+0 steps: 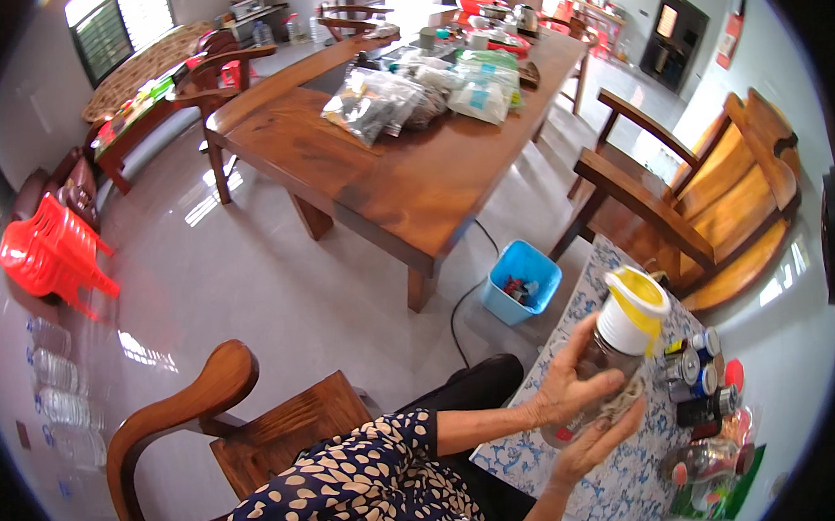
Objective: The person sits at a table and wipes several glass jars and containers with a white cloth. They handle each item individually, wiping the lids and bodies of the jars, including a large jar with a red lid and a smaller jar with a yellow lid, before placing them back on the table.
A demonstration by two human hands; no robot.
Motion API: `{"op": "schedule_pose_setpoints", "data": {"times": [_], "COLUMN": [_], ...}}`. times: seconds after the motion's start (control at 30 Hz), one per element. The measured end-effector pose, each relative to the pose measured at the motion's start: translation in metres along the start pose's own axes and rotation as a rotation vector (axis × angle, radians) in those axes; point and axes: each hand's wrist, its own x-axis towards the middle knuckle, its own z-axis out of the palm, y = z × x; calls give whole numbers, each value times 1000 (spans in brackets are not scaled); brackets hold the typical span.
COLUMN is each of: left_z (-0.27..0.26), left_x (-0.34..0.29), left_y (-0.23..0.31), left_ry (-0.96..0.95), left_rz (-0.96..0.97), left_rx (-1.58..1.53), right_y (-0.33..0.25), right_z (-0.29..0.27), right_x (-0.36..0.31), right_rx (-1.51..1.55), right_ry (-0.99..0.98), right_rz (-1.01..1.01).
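My left hand [572, 379] is wrapped round a clear jar [623, 324] with a white top and a yellow lid or strap, held tilted above the patterned tabletop. From the near side, my right hand [598, 446] presses a crumpled greyish cloth [621, 401] against the jar's body; its fingers are curled about the cloth. Most of the jar's lower part is covered by my hands. Below them lies a blue-and-white floral tabletop [528, 451].
Several jars and bottles [697, 369] line the tabletop's right edge. A blue bin [521, 279] with some rubbish stands on the floor. Beyond are a large wooden table [377, 183] bearing plastic bags [429, 88], and wooden chairs [690, 202]. Red stools [54, 253] are stacked at left.
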Motion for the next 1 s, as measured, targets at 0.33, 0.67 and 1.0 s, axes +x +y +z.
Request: {"op": "schedule_pose_setpoints", "data": {"times": [0.33,0.67,1.0], "left_z": [-13,-1,-12], "left_x": [3,-6,-28], "left_y": [-5,-14,-47], "left_ry": [-51,-74,-77], "left_rz": [-64,-360,-484], "left_rx": [-192,20,-132], "right_y": [27,36,6], "right_z": [-1,-15,-40], "right_x": [-25,-38,-5], "right_rx": [509,201,-64], "right_ry": [96,233,72], "right_rz": [521,248,-227]}}
